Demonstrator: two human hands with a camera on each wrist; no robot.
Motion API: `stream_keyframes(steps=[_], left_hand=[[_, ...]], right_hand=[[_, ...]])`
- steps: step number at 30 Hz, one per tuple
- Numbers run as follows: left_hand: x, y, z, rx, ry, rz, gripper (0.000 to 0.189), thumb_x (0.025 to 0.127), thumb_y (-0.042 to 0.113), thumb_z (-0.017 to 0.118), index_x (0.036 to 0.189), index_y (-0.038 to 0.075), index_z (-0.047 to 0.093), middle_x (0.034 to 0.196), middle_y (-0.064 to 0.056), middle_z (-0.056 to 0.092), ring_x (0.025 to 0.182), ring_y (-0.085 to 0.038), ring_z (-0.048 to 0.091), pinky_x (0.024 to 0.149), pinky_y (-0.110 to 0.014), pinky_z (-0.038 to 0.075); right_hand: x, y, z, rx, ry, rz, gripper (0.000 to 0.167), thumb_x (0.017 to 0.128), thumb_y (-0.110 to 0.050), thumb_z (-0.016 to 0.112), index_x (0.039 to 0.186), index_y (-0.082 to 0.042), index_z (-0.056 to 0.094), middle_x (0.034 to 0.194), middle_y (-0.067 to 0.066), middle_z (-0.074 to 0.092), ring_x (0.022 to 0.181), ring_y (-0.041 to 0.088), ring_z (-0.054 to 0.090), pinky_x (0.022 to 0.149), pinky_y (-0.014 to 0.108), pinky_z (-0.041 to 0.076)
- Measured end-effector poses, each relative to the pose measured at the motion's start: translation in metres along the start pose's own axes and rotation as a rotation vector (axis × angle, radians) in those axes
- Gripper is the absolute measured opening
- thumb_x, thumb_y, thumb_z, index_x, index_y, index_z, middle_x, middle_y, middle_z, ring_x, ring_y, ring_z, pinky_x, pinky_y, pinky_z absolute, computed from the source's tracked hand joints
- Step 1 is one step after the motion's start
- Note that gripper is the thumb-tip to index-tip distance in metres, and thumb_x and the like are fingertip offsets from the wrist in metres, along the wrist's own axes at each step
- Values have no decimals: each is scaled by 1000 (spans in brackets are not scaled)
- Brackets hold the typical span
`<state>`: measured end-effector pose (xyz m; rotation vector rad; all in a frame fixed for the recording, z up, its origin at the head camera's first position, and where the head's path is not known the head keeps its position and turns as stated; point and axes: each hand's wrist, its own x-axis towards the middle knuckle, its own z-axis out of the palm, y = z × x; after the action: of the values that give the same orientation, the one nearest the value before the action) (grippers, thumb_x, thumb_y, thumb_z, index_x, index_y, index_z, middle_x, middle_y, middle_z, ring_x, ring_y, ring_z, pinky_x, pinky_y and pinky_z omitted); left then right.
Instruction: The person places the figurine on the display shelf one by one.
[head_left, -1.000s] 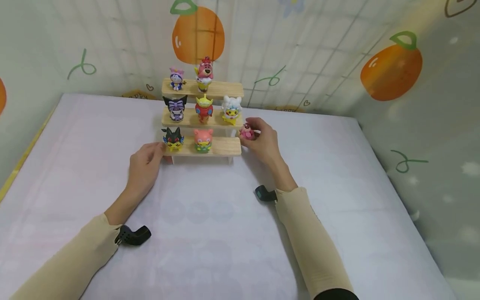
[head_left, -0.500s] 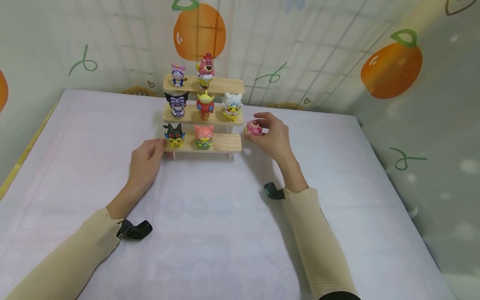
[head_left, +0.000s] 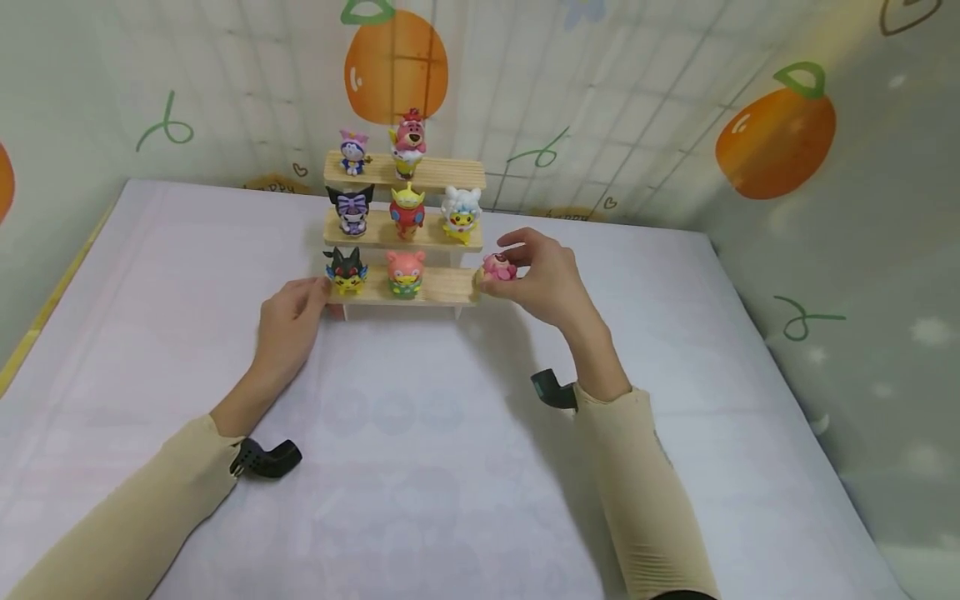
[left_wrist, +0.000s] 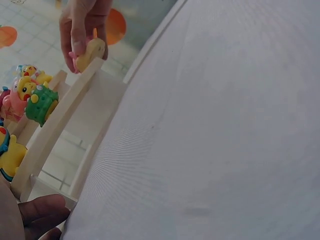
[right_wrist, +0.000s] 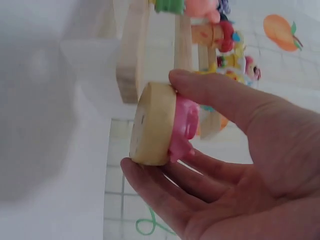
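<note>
A three-tier wooden display shelf (head_left: 450, 286) stands on the table, toy figurines on each step. At its right end my right hand (head_left: 546, 279) pinches a pink bear figurine (head_left: 498, 268) between thumb and fingertips. The right wrist view shows the figurine's round cream base (right_wrist: 152, 125), tilted on edge, beside the lowest plank's end. My left hand (head_left: 291, 317) holds the left end of that plank; in the left wrist view its fingers (left_wrist: 46, 207) lie against the shelf's side support. On the bottom step sit a black-eared figurine (head_left: 347, 272) and a pink-hooded one (head_left: 406, 273).
The middle step holds a purple-bowed figurine (head_left: 352, 210), a green-headed alien (head_left: 407, 212) and a white-hooded figurine (head_left: 461, 215). On top stand a small purple-and-blue figurine (head_left: 354, 153) and a taller pink bear (head_left: 408, 143). A curtain with orange prints (head_left: 397, 67) hangs behind.
The right hand first moved right, away from the shelf, with the pink bear figurine, then came back left toward the bottom plank's end. The left hand has stayed on the shelf.
</note>
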<state>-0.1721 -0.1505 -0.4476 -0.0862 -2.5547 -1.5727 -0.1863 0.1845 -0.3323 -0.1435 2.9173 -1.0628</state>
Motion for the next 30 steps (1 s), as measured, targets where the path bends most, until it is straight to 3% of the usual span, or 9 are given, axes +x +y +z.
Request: stream_keyframes(steps=[7, 13, 23, 30], left_hand=[[-1, -1, 0, -5, 12, 32, 52, 112, 37, 47, 89, 2, 77, 133, -21, 71, 133, -36, 61, 111, -55, 46], [1, 0, 0, -9, 31, 56, 51, 111, 35, 49, 83, 3, 76, 130, -20, 72, 130, -36, 63, 108, -53, 46], [1, 1, -1, -14, 24, 50, 52, 112, 36, 48, 84, 2, 76, 132, -21, 71, 132, -37, 62, 110, -55, 45], [0, -1, 1, -22, 29, 49, 53, 112, 39, 48, 84, 2, 76, 128, -20, 73, 129, -35, 63, 107, -53, 46]], right_hand=[[-6, -12, 8, -37, -19, -5, 54, 83, -27, 89, 125, -3, 65, 116, 14, 77, 112, 26, 72, 104, 46, 47], [-11, -22, 16, -45, 14, -63, 43, 82, -23, 90, 116, -5, 71, 109, 10, 78, 101, 25, 72, 90, 40, 56], [-12, -34, 38, -61, 53, -64, 59, 80, -28, 94, 123, -4, 62, 117, 12, 73, 106, 26, 67, 95, 39, 57], [-13, -33, 41, -54, 59, -72, 60, 81, -27, 94, 123, -4, 59, 118, 13, 71, 107, 26, 67, 97, 39, 57]])
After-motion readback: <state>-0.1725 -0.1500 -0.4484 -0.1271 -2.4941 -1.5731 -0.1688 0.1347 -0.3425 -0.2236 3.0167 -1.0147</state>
